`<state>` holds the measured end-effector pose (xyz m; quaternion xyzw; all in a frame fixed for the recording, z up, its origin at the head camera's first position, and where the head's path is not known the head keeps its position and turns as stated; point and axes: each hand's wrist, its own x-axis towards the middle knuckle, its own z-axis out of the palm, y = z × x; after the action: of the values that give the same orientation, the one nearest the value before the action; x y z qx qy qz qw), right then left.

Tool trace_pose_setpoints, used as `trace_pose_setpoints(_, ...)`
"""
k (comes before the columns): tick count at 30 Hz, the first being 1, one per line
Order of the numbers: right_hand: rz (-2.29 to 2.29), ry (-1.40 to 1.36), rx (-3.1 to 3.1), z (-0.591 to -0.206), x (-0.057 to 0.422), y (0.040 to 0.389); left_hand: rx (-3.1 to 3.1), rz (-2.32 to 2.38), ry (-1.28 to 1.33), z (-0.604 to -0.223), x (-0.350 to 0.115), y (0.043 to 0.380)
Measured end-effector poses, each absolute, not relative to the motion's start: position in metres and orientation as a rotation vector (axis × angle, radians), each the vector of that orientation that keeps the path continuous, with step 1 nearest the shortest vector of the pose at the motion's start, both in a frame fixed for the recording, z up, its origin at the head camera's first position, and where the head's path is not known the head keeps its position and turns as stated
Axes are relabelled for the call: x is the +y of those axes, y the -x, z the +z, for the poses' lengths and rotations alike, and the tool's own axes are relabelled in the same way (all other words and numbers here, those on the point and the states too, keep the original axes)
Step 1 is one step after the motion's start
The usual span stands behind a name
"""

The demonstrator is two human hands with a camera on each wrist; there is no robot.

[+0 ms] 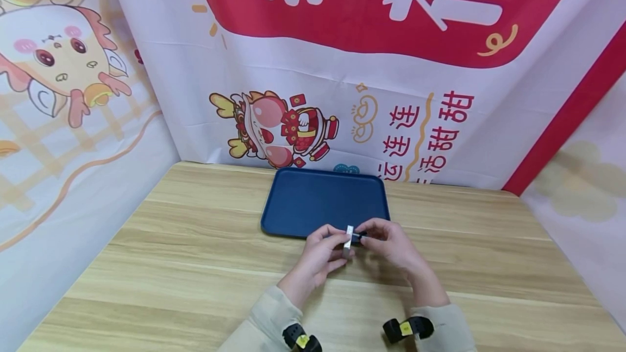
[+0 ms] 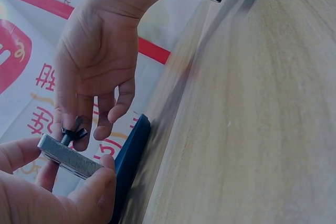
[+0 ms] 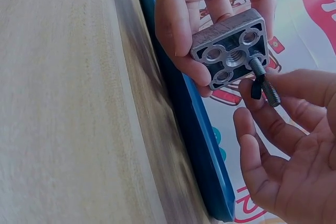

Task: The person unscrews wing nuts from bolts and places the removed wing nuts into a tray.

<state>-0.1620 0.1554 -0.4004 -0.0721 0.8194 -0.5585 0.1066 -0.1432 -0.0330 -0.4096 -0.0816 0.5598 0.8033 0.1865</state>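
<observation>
A small square metal block (image 3: 223, 32) has round holes on its face, seen in the right wrist view. From one corner hole sticks a threaded bolt (image 3: 272, 97), with a black wing nut (image 3: 256, 88) partway along it. My left hand (image 1: 315, 257) grips the block by its edges, holding it above the table near the tray. On the bolt side, my right hand (image 1: 393, 243) pinches the wing nut between thumb and index finger. Its other fingers hang loosely curled, as the left wrist view shows.
A dark blue tray (image 1: 325, 200) lies at the back of the wooden table (image 1: 195, 254), just beyond the hands. Behind the table hangs a printed cloth (image 1: 303, 58), and another patterned cloth (image 1: 63, 140) covers the left side.
</observation>
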Motion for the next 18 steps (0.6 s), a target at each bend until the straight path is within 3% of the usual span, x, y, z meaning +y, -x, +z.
trace_pose_setpoints(10,-1.746,-0.018,2.301,-0.3972,0.154,0.1611,1.606,2.26,0.224,-0.4107,-0.0317,0.143)
trace_pose_setpoints(18,-1.746,-0.031,2.243,-0.3993,0.1514,0.1612,1.602,2.268,0.213,-0.4124,-0.0303,0.1444)
